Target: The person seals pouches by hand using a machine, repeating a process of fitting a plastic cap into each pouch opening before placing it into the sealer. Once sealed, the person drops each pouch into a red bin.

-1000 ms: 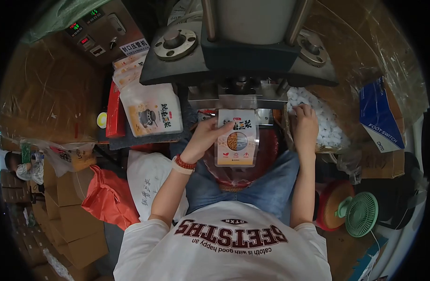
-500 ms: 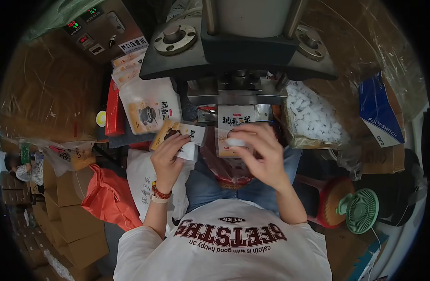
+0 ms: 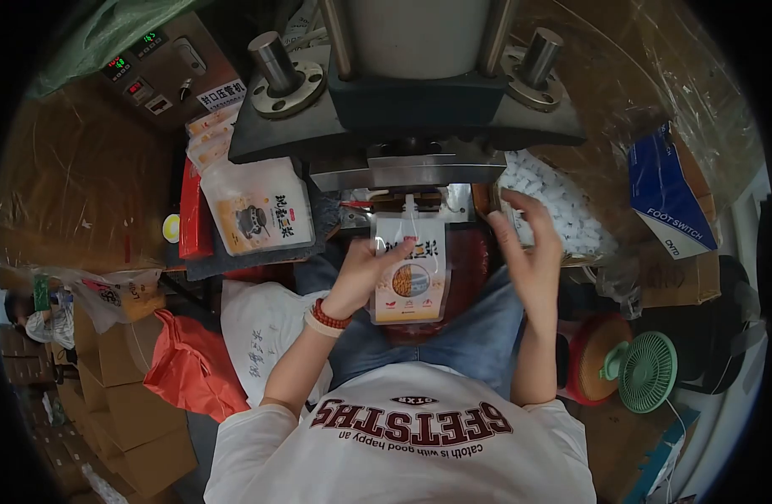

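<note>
A printed pouch (image 3: 410, 290) hangs upright over the lap, a white spout (image 3: 409, 208) at its top, just below the metal jaw of the press (image 3: 413, 168). My left hand (image 3: 371, 267) pinches its upper left part, thumb across the front. Apart from the pouch, my right hand (image 3: 529, 239) has its thumb and fingers spread beside the box of small white pieces (image 3: 554, 197), with nothing visible in it. To the left, a stack of similar pouches (image 3: 258, 206) lies on a dark cloth.
A control box with lit displays (image 3: 150, 71) stands at the upper left. On the right are a blue and brown carton (image 3: 671, 193) and a green fan (image 3: 646, 371). An orange-red bag (image 3: 192, 365) and white bag (image 3: 264, 340) lie lower left. A person is partly visible far left.
My left hand has moved right to a pouch under the press and no longer holds the left-hand pouches. My right hand has moved right toward the white pieces and opened. The camera view shifted slightly.
</note>
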A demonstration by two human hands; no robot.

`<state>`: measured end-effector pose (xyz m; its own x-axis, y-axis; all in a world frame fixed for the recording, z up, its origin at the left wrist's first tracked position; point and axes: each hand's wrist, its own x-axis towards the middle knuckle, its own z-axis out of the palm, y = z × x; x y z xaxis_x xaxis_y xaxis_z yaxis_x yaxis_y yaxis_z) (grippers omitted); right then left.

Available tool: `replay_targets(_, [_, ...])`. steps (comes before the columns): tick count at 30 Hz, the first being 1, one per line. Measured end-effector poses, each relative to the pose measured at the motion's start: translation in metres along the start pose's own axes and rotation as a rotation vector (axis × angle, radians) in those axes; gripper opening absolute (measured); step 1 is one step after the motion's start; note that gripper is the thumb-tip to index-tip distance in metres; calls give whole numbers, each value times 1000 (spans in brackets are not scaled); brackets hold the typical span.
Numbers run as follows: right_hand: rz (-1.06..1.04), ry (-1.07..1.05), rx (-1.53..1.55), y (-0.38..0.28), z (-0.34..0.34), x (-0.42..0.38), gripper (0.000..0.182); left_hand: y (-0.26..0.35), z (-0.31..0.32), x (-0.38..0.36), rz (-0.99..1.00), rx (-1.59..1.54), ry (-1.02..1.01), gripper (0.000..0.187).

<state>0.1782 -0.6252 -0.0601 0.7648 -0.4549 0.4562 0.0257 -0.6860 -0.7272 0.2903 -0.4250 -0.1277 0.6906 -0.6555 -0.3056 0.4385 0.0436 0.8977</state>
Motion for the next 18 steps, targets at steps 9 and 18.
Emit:
replay_targets(9, [131,-50,-727,82,20,11,17,9,-13,29,-76,-207,-61,33])
replay_targets(18, [42,-108,-669,79,19,19,15,9,-110,-52,560,1923,830,55])
